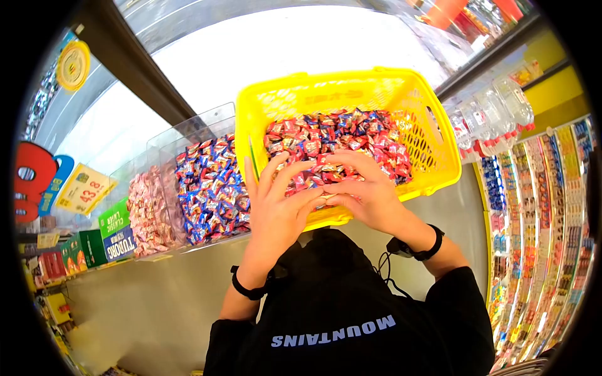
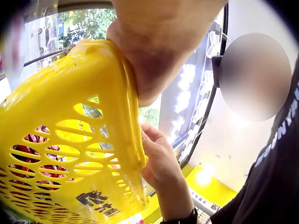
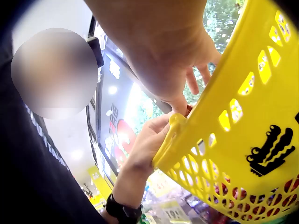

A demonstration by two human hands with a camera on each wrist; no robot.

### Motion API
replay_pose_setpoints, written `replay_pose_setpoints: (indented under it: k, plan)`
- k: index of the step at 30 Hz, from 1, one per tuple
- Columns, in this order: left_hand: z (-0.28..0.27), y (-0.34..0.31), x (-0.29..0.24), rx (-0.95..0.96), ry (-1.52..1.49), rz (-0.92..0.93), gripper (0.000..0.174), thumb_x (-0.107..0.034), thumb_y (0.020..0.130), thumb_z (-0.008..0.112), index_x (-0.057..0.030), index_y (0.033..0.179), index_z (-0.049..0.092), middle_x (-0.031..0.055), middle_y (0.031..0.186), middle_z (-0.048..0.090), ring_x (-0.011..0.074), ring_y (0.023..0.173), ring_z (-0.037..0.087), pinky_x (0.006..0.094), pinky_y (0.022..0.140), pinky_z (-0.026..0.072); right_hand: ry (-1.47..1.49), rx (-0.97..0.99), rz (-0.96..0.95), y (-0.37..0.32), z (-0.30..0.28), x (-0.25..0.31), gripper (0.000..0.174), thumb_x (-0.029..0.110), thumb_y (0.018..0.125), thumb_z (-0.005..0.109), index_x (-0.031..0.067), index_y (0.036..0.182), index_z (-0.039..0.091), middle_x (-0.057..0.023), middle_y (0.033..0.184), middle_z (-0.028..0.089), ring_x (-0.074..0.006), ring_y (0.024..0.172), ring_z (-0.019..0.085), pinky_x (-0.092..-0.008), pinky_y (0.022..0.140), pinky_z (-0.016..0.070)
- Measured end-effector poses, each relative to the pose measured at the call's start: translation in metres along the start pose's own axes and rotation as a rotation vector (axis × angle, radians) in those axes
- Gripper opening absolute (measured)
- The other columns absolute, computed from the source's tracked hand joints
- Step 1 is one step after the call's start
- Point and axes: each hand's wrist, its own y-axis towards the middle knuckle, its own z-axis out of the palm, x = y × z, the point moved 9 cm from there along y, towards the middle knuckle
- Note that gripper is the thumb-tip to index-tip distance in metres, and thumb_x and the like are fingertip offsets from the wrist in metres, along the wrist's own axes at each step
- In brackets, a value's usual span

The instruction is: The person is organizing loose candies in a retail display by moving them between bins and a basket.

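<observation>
A yellow plastic basket [image 1: 448, 147] holds a heap of wrapped candies [image 1: 370, 141] in red and dark blue wrappers. Over its near side, my left hand [image 1: 279, 203] and right hand [image 1: 370, 194] come together, thumbs and index fingers meeting above the candies. In the right wrist view, a small red wrapped candy [image 3: 189, 110] shows at the thumb tip of my right hand [image 3: 163, 70], just above the rim. The other fingers of both hands spread over the heap. I cannot tell whether my left fingers pinch a candy too; its fingertips are hidden in the left wrist view.
Left of the basket, clear bins hold blue-wrapped candies [image 1: 213, 188] and pink-wrapped candies [image 1: 153, 213]. A yellow price sign [image 1: 86, 188] and a green Tuborg box [image 1: 116, 229] stand farther left. Bottles [image 1: 495, 113] and stocked shelves [image 1: 539, 232] line the right side.
</observation>
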Motion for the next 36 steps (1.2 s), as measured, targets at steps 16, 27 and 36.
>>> replay_pose_setpoints:
  k: [16, 27, 36]
  plan:
    - [-0.085, -0.057, 0.031, -0.241, 0.104, -0.021, 0.023, -0.027, 0.073, 0.095, -0.0222, 0.088, 0.079, -0.0010, 0.129, 0.073, 0.0319, 0.140, 0.057, 0.0682, 0.130, 0.0174, 0.194, 0.099, 0.024, 0.020, 0.045, 0.046, 0.025, 0.006, 0.082, 0.088, 0.0068, 0.106, 0.080, -0.0135, 0.140, 0.067, -0.0379, 0.132, 0.063, -0.0510, 0.112, 0.0505]
    - [-0.220, -0.229, 0.200, -0.463, 0.633, -0.603, 0.013, -0.021, 0.097, 0.080, -0.0097, 0.102, 0.077, 0.0091, 0.141, 0.066, 0.0379, 0.145, 0.050, 0.0627, 0.128, 0.0224, -0.225, -0.016, -0.116, 0.024, 0.060, 0.065, 0.023, 0.003, 0.082, 0.085, 0.0063, 0.103, 0.079, -0.0158, 0.137, 0.068, -0.0391, 0.130, 0.064, -0.0583, 0.114, 0.0483]
    - [-0.191, -0.243, 0.243, -0.165, 0.764, -0.702, 0.016, -0.028, 0.099, 0.078, -0.0200, 0.111, 0.083, 0.0023, 0.146, 0.065, 0.0350, 0.150, 0.046, 0.0722, 0.126, 0.0185, -0.322, -0.063, -0.136, 0.023, 0.061, 0.070, 0.021, 0.001, 0.081, 0.083, 0.0064, 0.102, 0.079, -0.0162, 0.135, 0.069, -0.0378, 0.129, 0.066, -0.0578, 0.114, 0.0494]
